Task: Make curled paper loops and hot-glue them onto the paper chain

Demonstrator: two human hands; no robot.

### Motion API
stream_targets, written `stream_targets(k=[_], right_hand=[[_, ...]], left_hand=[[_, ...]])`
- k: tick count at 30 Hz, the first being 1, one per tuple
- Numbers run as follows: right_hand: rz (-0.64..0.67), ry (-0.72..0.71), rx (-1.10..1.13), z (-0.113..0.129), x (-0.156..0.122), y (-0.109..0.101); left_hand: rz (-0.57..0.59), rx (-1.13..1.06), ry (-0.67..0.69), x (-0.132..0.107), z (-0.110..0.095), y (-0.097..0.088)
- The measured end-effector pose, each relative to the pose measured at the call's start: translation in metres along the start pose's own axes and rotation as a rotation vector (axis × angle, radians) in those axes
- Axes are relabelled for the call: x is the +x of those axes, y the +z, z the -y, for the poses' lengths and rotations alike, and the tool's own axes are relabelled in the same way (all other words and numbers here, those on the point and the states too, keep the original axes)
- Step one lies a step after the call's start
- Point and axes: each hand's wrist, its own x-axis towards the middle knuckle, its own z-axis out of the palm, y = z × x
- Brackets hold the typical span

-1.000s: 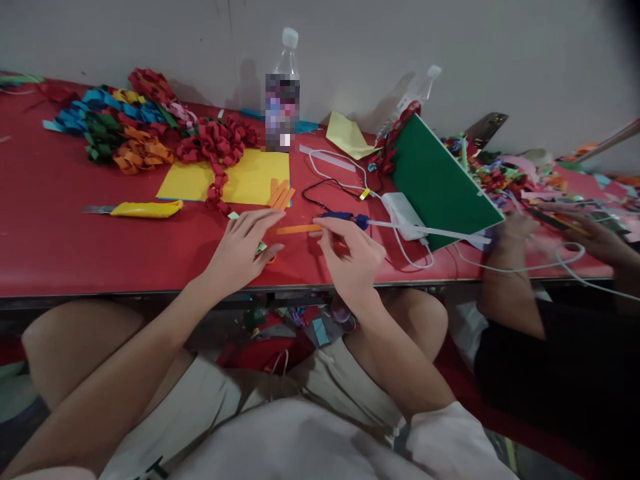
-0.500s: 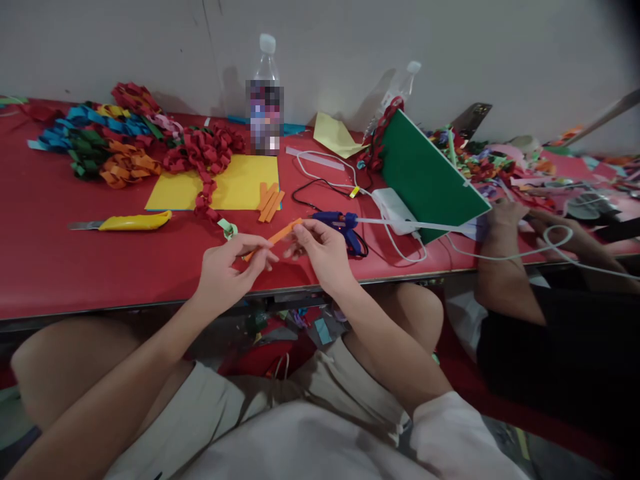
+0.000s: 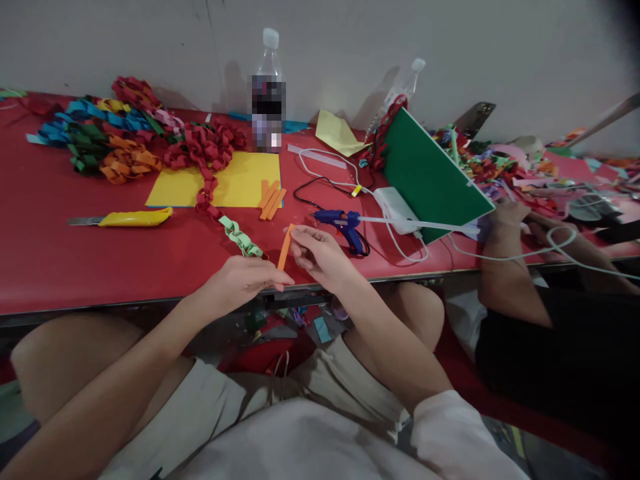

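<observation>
R hand (image 3: 320, 255): thumb + fingers pinched narrow on upper end of an orange strip (image 3: 285, 247), which stands at a slant btwn the two hands, near the table (image 3: 55, 267) edge. L hand (image 3: 250, 277) is at the strip's lower end, fingers close together; can't tell if they grip it, as the hand hides that end. Lt-green paper chain (image 3: 239, 235) lies just beyond the L fingers, its near end running up to that hand; far end meets a red paper chain (image 3: 207, 195) leading farther off.

Straight ahead of the fingers, a few loose orange strips (image 3: 273, 201) lie partly on a yellow sheet (image 3: 245, 175). Blue glue gun (image 3: 340, 219) is just past the R fingers, nozzle pointing L, long clear glue stick (image 3: 415, 223) out the back. White box (image 3: 395, 208) w/ cable + a leaning green board (image 3: 435, 173) sit farther R of them.

Well L of the L fingers: yellow-handled knife (image 3: 135, 218), blade pointing away to the L; beyond it, a multicol. pile of paper chains (image 3: 107, 133). Upright bottle (image 3: 271, 60) stands well beyond the fingers, by the wall. Far R of them, a co-worker's hand (image 3: 510, 212) rests nr. paper scraps (image 3: 505, 163).
</observation>
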Motion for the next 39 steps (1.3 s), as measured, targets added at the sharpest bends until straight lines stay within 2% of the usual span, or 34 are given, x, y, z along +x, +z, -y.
stream_targets(k=[4, 10, 13, 21, 25, 28, 33, 36, 39], right_hand=[[0.01, -0.066, 0.01, 0.01, -0.007, 0.002], [-0.023, -0.056, -0.068, 0.011, -0.009, -0.001], [-0.03, -0.065, -0.083, 0.007, -0.008, -0.002], [0.03, 0.055, -0.114, -0.001, -0.005, 0.001], [0.035, 0.054, -0.109, -0.004, -0.002, -0.001], [0.033, 0.052, -0.062, 0.003, -0.004, 0.0], [0.126, 0.026, -0.02, 0.016, -0.017, 0.003], [0.209, 0.048, -0.031, 0.013, -0.023, 0.008], [0.273, 0.087, -0.044, 0.002, -0.024, 0.015]], left_hand=[[-0.064, 0.104, 0.078, -0.003, 0.009, -0.002], [0.071, 0.149, 0.156, -0.003, -0.002, -0.006], [0.099, 0.202, 0.189, -0.003, -0.007, -0.004], [0.089, 0.319, 0.267, -0.002, -0.007, -0.003], [0.103, 0.398, 0.286, 0.0, -0.009, -0.001], [0.088, 0.523, 0.288, -0.001, -0.005, -0.001], [-0.09, 0.663, 0.154, -0.007, 0.003, -0.008], [-0.246, 0.605, -0.009, -0.007, 0.002, -0.013], [-0.386, 0.454, -0.209, -0.004, -0.002, -0.012]])
